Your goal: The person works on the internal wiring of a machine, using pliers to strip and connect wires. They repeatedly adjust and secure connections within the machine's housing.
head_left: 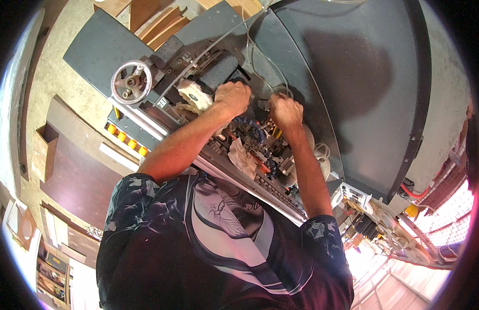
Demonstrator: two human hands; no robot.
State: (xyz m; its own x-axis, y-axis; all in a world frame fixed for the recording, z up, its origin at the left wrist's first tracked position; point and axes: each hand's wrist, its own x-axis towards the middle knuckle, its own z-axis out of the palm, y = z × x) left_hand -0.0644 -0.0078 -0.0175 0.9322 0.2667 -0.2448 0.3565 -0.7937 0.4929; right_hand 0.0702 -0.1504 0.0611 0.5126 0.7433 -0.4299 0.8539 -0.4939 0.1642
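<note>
Both of my hands reach into the open inside of a large dark grey machine. My left hand is closed beside a dark motor-like cylinder and a white fluffy buffing wheel; its fingertips are hidden behind the knuckles. Slightly to the right, my right hand is curled closed next to a thin clear hose, and whatever its fingers grip is hidden too. Below and between my wrists lie blue and black machine parts and a crumpled pale cloth.
A metal handwheel stands on the machine's left side, above several orange knobs. The raised dark cover fills the right. A ribbed hose runs beside my right forearm. Brown boards lie at the back.
</note>
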